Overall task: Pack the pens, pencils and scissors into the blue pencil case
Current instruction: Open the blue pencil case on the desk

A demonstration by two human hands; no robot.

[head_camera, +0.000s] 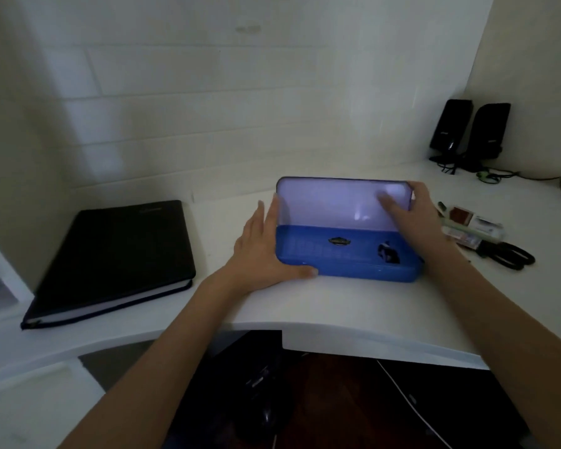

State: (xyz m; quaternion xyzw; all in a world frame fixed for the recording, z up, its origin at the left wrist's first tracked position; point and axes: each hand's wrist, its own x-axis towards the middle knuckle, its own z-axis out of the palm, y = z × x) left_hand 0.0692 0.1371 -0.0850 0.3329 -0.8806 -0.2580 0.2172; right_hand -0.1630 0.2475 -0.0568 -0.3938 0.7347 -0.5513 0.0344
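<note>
Case (pixel 347 260) lid up | left grip (pixel 266 251) steadies base | right grip (pixel 412 215) holds lid

pencil case (pixel 347 260) at centre frame: bright blue base with a fine ribbed grid pattern and a small dark oval badge, its raised lid (pixel 337 202) a pale, translucent lilac-white with a dark rim. desk (pixel 305 306) white, wall behind white with faint brick-like lines; folder (pixel 110 257) at left black with a white page edge. at right, scissors (pixel 509 254) black-handled, speakers (pixel 470 131) at upper right glossy black, a small reddish-brown and white packet (pixel 467 218) beside a pale green pen (pixel 460 228).
</note>
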